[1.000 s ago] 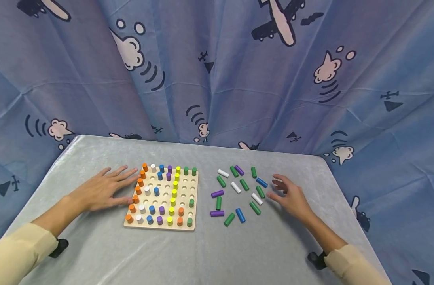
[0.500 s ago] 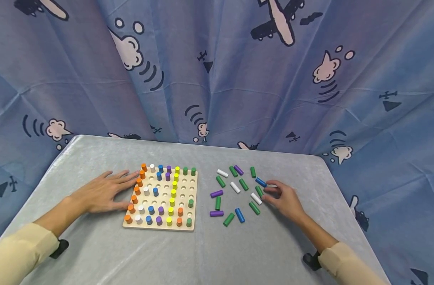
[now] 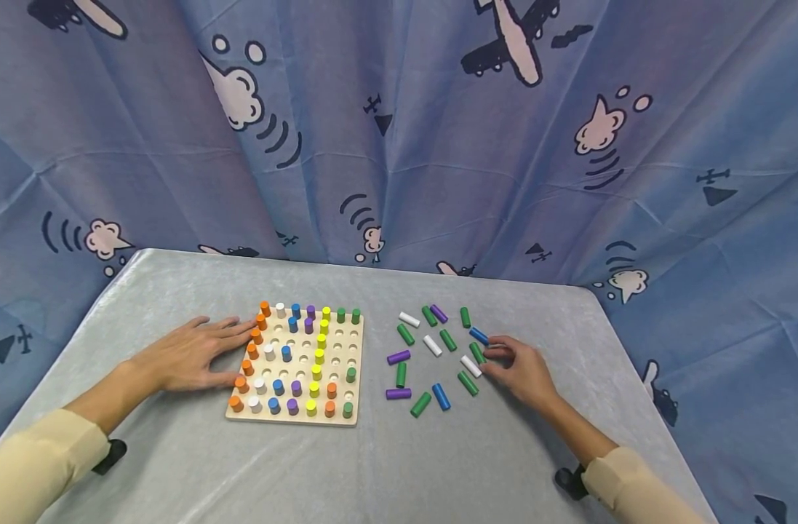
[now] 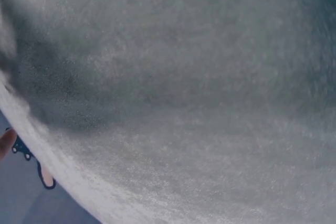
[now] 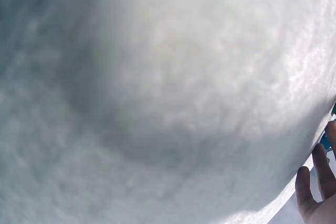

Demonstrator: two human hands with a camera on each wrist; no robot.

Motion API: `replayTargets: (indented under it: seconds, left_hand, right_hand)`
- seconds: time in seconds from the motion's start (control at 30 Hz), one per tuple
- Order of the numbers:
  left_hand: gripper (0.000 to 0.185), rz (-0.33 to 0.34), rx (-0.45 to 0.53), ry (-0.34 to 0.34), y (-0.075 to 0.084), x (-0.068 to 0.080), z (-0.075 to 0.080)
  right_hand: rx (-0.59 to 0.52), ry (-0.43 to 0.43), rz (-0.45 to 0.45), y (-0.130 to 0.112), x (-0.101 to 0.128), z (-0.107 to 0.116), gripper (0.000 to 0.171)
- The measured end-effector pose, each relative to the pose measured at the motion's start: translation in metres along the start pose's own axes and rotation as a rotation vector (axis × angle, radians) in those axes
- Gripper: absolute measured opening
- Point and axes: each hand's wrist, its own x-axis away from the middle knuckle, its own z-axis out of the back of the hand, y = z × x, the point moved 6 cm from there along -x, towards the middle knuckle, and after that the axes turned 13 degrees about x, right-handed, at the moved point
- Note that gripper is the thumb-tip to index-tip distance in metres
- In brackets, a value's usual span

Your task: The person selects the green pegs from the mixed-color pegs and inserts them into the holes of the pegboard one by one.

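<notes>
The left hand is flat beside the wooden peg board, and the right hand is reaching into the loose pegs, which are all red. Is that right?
Not quite. The loose pegs are green, purple, white and blue, not red, as the head view shows. The left hand does lie flat beside the peg board, and the right hand is among the pegs.

Your head camera looks forward and down from above the near edge of the tabletop, far enough back to take in both forearms, the whole surface and the curtain behind it. Your left wrist camera sits very close to the tabletop, which fills its blurred picture; a fingertip shows at the left edge. Your right wrist camera is just as close to the tabletop, with fingers at the lower right corner. All three views share only that grey surface.
</notes>
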Motion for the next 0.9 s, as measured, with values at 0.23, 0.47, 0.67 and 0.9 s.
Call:
replayTargets:
  seconds: [0.23,0.47,0.67,0.9]
  left_hand:
    - [0.083,0.011,-0.013,-0.004,0.0006,-0.0017,0.0020]
    - [0.084,0.023,-0.010,-0.011,0.0011,-0.0020,0.0021]
    - [0.085,0.029,-0.011,-0.023,0.0006,-0.0024,0.0010]
    - [0.084,0.019,-0.022,-0.021,0.0017,-0.0027,0.0021]
  right_hand:
    - [0.021,0.006,0.005,0.0002,-0.0016,-0.0009,0.043]
    - [0.039,0.007,0.002,0.0003,-0.0024,-0.0013,0.044]
    - [0.056,0.026,0.005,-0.0004,-0.0034,-0.0015,0.041]
    - [0.054,0.031,0.006,-0.0005,-0.0046,0.0002,0.037]
